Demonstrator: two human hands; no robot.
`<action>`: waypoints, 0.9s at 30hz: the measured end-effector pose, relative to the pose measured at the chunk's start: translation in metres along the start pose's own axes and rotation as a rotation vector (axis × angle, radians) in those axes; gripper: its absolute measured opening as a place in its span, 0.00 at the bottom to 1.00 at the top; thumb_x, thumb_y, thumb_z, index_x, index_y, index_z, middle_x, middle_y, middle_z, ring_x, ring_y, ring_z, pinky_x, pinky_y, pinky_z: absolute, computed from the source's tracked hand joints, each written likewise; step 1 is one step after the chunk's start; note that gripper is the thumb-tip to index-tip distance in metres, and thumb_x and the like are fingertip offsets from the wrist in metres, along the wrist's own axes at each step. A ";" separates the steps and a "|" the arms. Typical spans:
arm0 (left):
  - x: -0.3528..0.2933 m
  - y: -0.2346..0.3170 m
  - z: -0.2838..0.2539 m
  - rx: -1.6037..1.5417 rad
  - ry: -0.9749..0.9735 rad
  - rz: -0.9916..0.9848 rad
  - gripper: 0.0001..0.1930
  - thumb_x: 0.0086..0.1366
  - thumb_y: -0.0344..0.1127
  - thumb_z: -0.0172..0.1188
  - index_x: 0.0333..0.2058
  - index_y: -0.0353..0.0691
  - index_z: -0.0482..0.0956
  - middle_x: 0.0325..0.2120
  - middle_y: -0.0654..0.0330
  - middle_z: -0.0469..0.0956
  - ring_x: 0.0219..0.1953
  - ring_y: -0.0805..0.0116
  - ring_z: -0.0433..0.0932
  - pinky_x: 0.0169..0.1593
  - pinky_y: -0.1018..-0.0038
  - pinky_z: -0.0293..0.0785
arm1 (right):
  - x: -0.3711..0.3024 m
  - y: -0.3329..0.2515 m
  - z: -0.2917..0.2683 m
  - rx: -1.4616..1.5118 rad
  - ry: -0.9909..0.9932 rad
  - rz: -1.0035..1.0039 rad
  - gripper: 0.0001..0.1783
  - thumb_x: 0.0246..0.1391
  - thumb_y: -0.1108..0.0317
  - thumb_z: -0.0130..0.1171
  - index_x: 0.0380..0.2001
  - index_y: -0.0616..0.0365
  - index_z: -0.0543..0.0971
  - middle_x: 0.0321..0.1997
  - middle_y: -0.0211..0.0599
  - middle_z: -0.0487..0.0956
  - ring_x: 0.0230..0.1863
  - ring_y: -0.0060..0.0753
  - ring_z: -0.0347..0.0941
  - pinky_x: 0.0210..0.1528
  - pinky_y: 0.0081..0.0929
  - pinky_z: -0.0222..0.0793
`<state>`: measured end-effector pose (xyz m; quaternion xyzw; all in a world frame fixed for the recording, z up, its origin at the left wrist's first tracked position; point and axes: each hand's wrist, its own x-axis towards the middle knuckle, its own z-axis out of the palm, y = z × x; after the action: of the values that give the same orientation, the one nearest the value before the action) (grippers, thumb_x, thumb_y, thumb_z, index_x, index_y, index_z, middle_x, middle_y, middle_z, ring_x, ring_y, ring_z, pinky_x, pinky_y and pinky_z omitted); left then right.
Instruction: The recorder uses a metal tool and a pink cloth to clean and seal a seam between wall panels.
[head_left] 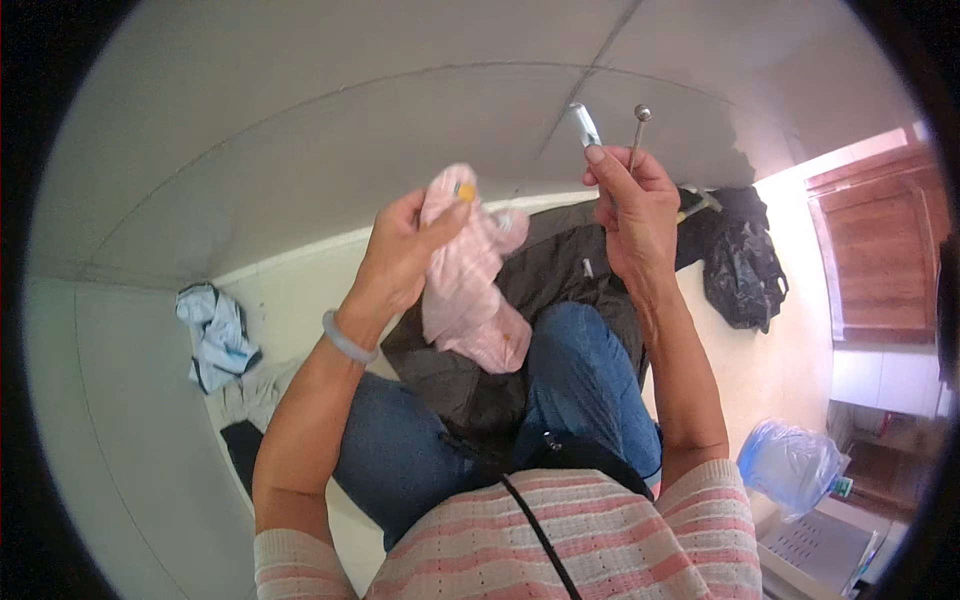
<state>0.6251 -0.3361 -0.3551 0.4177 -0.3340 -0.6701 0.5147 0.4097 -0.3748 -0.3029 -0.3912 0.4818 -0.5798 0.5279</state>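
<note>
My left hand [395,255] is closed on a pink checked cloth item [468,300] with a small yellow patch near its top. The cloth hangs down in front of my left knee. Raised higher, my right hand [642,215] grips a thin metal rod [636,145] tipped with a round ball. A shiny, pale flat strip [583,122] also sticks up from its thumb and fingers. Whether the rod and strip are joined cannot be seen, as my fingers hide their lower ends. Beneath both hands, a dark cloth [560,245] lies spread around my jeans-clad legs.
A grey panelled wall [350,140] rises ahead. Pale blue cloth [215,335] lies at left. On the right are a black plastic bag [745,275], a yellow-handled tool [700,207], a bluish plastic bag [790,460], a white slotted box [820,545] and a wooden door [880,250].
</note>
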 end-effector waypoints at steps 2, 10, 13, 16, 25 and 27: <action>0.000 0.006 0.000 -0.113 -0.019 0.043 0.14 0.62 0.30 0.59 0.44 0.29 0.72 0.37 0.58 0.76 0.37 0.74 0.76 0.41 0.77 0.74 | -0.016 0.005 0.007 -0.090 -0.024 -0.012 0.07 0.47 0.71 0.65 0.29 0.61 0.78 0.23 0.29 0.77 0.18 0.10 0.62 0.18 0.12 0.52; -0.004 0.012 -0.002 -0.333 -0.026 0.119 0.14 0.67 0.34 0.53 0.46 0.30 0.71 0.39 0.57 0.76 0.40 0.70 0.77 0.45 0.74 0.76 | -0.051 0.023 0.027 -0.342 -0.146 -0.207 0.10 0.47 0.74 0.64 0.34 0.67 0.80 0.29 0.27 0.79 0.30 0.13 0.70 0.32 0.13 0.67; -0.006 0.015 -0.002 -0.363 -0.043 0.118 0.14 0.67 0.34 0.51 0.46 0.31 0.71 0.40 0.57 0.76 0.41 0.69 0.77 0.47 0.73 0.76 | -0.056 0.032 0.031 -0.280 -0.179 -0.218 0.11 0.46 0.74 0.65 0.35 0.67 0.80 0.30 0.29 0.80 0.30 0.15 0.71 0.33 0.14 0.67; -0.009 0.018 0.002 -0.363 -0.065 0.113 0.14 0.68 0.35 0.50 0.47 0.31 0.70 0.41 0.56 0.75 0.42 0.69 0.77 0.47 0.72 0.76 | -0.058 0.039 0.032 -0.274 -0.187 -0.238 0.11 0.46 0.74 0.66 0.35 0.66 0.80 0.32 0.32 0.80 0.31 0.16 0.72 0.34 0.15 0.68; -0.009 0.020 -0.003 -0.369 -0.074 0.159 0.16 0.66 0.35 0.53 0.48 0.31 0.68 0.41 0.57 0.75 0.42 0.68 0.77 0.46 0.71 0.77 | -0.075 0.014 0.023 -0.557 -0.407 -0.434 0.11 0.43 0.76 0.65 0.35 0.62 0.81 0.24 0.36 0.77 0.24 0.20 0.70 0.26 0.18 0.65; -0.008 0.021 -0.006 -0.378 -0.094 0.167 0.16 0.66 0.35 0.53 0.48 0.31 0.68 0.41 0.57 0.75 0.42 0.68 0.77 0.46 0.71 0.77 | -0.075 -0.001 0.011 -0.659 -0.588 -0.339 0.12 0.43 0.76 0.65 0.36 0.62 0.81 0.23 0.36 0.76 0.22 0.19 0.69 0.25 0.17 0.64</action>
<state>0.6402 -0.3336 -0.3375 0.2528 -0.2596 -0.6946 0.6214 0.4305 -0.3026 -0.2954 -0.7584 0.3997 -0.3387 0.3876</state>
